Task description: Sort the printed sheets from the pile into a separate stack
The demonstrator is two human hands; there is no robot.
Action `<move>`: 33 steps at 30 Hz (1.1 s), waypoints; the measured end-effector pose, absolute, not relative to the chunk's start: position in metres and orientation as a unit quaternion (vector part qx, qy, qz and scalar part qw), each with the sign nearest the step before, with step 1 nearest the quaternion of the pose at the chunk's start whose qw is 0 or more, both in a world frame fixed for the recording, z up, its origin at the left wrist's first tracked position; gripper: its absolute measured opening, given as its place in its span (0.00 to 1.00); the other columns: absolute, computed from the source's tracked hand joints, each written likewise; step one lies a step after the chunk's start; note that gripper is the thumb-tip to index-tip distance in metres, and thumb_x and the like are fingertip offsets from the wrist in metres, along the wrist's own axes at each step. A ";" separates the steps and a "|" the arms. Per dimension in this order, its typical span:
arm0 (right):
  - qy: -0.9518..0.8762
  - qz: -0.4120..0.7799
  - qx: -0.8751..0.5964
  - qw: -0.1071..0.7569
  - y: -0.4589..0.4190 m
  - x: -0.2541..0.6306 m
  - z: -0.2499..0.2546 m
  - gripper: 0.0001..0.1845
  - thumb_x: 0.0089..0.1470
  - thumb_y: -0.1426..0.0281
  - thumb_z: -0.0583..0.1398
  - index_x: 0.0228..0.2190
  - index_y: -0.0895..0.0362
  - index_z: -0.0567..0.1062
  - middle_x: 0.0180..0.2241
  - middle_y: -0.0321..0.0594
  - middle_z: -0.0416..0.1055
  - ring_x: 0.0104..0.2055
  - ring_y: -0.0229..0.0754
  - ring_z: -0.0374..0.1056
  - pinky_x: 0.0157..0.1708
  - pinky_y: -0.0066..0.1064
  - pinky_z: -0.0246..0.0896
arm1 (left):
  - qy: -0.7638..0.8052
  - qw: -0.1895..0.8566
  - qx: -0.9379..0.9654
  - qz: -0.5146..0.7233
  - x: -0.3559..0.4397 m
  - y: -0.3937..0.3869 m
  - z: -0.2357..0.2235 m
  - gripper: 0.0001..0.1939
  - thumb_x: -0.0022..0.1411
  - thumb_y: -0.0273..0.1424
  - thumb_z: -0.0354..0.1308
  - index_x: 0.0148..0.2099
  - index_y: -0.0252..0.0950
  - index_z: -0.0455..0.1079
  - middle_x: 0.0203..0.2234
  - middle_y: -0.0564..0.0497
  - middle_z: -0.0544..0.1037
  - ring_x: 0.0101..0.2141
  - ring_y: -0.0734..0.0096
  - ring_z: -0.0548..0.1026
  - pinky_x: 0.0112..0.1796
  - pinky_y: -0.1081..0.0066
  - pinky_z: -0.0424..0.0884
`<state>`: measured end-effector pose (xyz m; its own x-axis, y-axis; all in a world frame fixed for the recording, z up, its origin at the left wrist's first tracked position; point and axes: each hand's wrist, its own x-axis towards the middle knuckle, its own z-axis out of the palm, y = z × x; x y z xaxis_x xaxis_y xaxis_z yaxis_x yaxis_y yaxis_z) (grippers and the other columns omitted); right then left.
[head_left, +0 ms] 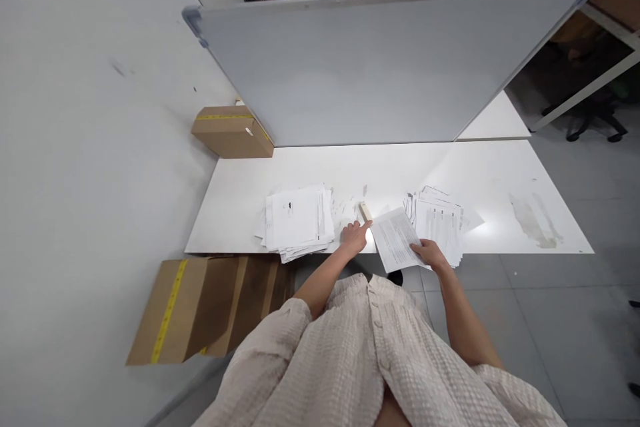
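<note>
My right hand (429, 254) grips a printed sheet of paper (397, 239) by its lower right edge. The sheet is tilted, and its lower part juts past the front edge of the desk. My left hand (355, 236) rests at the desk edge with the index finger stretched out. That fingertip is at the sheet's upper left corner, by the near end of a small cream-coloured oblong thing (365, 211) that looks like a stapler. Left of my hands lies a stack of papers (297, 219). Another, looser stack of papers (440, 220) lies partly behind the sheet on the right.
A whiteboard (345, 74) stands across the back of the white desk (235, 207). One cardboard box (233, 134) sits at the desk's back left corner. Below on the left are more cardboard boxes (173, 310). A wheeled chair base (595, 119) shows far right.
</note>
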<state>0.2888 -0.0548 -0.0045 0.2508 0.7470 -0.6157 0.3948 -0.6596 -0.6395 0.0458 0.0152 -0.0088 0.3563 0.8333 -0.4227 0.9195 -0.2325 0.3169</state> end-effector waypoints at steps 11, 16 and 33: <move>-0.295 0.416 -0.824 0.247 -0.072 0.374 0.000 0.21 0.37 0.59 0.58 0.30 0.63 0.72 0.28 0.45 0.72 0.27 0.42 0.67 0.24 0.28 0.60 | 0.572 0.220 0.783 0.107 -0.010 -0.021 0.001 0.21 0.60 0.28 0.41 0.55 0.42 0.57 0.42 0.47 0.66 0.42 0.65 0.62 0.43 0.66 0.59; -0.341 0.271 -0.898 0.059 -0.063 0.394 0.004 0.32 0.41 0.54 0.55 0.42 0.66 0.69 0.37 0.55 0.70 0.39 0.53 0.66 0.37 0.38 0.59 | 0.680 0.110 0.707 0.159 -0.066 -0.028 0.002 0.18 0.60 0.34 0.45 0.51 0.39 0.62 0.46 0.45 0.63 0.47 0.60 0.60 0.47 0.62 0.58; -0.640 0.448 -0.596 0.183 -0.030 0.141 0.024 0.18 0.48 0.60 0.55 0.40 0.55 0.70 0.38 0.44 0.69 0.34 0.42 0.66 0.39 0.33 0.56 | 0.699 0.109 0.700 0.097 -0.101 -0.030 0.003 0.15 0.61 0.28 0.41 0.47 0.32 0.65 0.39 0.43 0.70 0.44 0.63 0.65 0.44 0.66 0.62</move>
